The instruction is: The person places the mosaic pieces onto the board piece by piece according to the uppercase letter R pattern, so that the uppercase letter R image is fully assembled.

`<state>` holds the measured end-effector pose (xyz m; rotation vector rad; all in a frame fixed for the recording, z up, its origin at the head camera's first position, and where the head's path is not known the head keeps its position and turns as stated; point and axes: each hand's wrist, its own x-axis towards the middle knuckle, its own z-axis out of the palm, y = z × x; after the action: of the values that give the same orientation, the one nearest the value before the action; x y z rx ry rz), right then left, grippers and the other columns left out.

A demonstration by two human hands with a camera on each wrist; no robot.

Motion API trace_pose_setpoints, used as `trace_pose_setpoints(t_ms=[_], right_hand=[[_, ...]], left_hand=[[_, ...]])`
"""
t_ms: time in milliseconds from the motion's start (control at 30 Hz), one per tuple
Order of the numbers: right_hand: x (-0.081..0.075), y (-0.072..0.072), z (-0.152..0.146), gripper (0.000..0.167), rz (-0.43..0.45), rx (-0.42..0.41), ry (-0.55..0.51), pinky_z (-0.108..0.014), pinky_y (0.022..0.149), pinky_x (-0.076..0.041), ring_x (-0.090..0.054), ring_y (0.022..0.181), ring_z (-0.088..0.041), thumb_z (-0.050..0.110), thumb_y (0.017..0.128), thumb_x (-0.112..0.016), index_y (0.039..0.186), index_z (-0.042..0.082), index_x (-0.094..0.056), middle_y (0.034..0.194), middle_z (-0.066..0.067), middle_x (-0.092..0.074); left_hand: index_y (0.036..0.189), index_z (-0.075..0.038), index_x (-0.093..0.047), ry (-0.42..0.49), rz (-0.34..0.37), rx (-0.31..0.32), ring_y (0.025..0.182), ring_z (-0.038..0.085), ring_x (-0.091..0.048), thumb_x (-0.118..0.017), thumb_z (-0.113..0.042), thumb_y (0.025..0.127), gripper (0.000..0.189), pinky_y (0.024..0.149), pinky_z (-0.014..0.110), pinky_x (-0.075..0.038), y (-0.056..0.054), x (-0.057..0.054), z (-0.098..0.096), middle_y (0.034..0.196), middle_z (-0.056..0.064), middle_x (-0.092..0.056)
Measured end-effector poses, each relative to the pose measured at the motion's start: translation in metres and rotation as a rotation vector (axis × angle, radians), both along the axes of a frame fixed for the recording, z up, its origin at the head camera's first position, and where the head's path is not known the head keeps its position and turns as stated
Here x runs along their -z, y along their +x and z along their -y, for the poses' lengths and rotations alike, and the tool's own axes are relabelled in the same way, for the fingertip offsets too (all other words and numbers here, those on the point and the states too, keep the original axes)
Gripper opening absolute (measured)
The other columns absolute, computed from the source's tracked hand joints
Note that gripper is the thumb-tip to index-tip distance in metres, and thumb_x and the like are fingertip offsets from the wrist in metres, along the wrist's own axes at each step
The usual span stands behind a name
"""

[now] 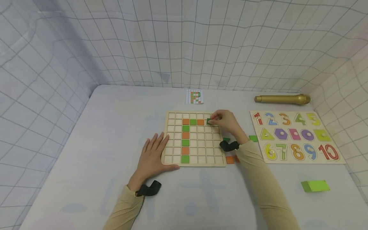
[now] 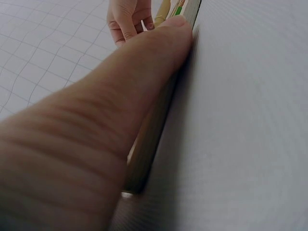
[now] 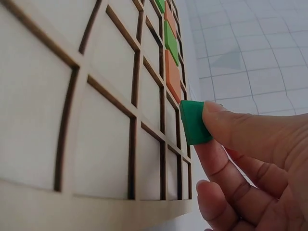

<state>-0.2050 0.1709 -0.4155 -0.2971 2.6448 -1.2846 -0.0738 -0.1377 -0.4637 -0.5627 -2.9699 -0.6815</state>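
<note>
A wooden grid board [image 1: 201,143] lies on the table. Orange and green square tiles fill a column of its cells and part of a row near the far edge. My right hand [image 1: 227,122] pinches a dark green tile [image 3: 194,122] between thumb and fingers, over the row's right end beside an orange tile [image 3: 172,76]. In the right wrist view the green tile is tilted, its far edge close to the grid. My left hand [image 1: 152,156] rests spread at the board's near left corner, fingers along the left side and thumb [image 2: 175,31] at the front edge.
Behind the board lies a small pattern card [image 1: 194,96]. Loose green tiles [image 1: 253,138] and orange tiles [image 1: 230,160] lie right of the board, partly under my right arm. Further right are a number-and-shape puzzle [image 1: 299,138], a gold microphone [image 1: 282,99] and a green block [image 1: 315,186].
</note>
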Motion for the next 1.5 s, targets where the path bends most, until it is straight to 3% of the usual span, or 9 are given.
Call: trace_pose_setpoints(t_ms=[367,833,1167,1333,1500], right_hand=[[0.002,-0.001,0.008,0.014,0.000,-0.014,0.070,-0.032,0.066,-0.043,-0.057,0.075,-0.021,0.017,0.087,-0.071,0.091,0.004,-0.067,0.083,-0.006,-0.065],[0.002,0.001,0.011,0.018,-0.033,-0.004,0.189,-0.040,0.077,-0.047,-0.060,0.088,-0.025,0.024,0.089,-0.069,0.090,0.006,-0.072,0.093,-0.007,-0.068],[0.000,0.005,0.009,0.016,-0.048,-0.034,0.227,-0.033,0.066,-0.042,-0.054,0.072,-0.019,0.022,0.090,-0.067,0.093,0.007,-0.073,0.081,-0.002,-0.064],[0.001,0.009,0.002,0.022,-0.101,-0.088,0.191,-0.033,0.063,-0.041,-0.052,0.071,-0.019,0.022,0.090,-0.066,0.103,0.005,-0.072,0.083,-0.004,-0.062],[0.000,0.015,-0.014,0.025,-0.248,-0.059,0.122,-0.037,0.066,-0.045,-0.056,0.077,-0.024,0.019,0.091,-0.067,0.109,0.003,-0.070,0.091,-0.009,-0.065]], left_hand=[[0.152,-0.012,-0.024,-0.003,-0.003,-0.003,0.143,0.029,-0.008,-0.070,-0.069,0.065,0.114,0.113,0.047,-0.001,-0.001,0.000,-0.001,0.156,0.009,-0.018],[0.152,-0.011,-0.025,-0.011,-0.005,-0.001,0.143,0.029,-0.008,-0.069,-0.070,0.065,0.114,0.113,0.047,-0.002,-0.001,-0.001,-0.001,0.156,0.009,-0.018],[0.151,-0.010,-0.025,-0.001,-0.008,0.000,0.142,0.030,-0.009,-0.069,-0.070,0.065,0.114,0.112,0.048,-0.003,0.000,-0.001,-0.001,0.156,0.010,-0.019],[0.151,-0.011,-0.025,-0.005,-0.005,-0.003,0.143,0.029,-0.008,-0.070,-0.070,0.064,0.115,0.112,0.047,-0.003,0.001,-0.001,-0.001,0.156,0.010,-0.019],[0.151,-0.010,-0.026,0.004,-0.014,0.001,0.142,0.030,-0.009,-0.071,-0.069,0.064,0.114,0.112,0.048,-0.004,0.001,-0.002,-0.001,0.155,0.011,-0.020]])
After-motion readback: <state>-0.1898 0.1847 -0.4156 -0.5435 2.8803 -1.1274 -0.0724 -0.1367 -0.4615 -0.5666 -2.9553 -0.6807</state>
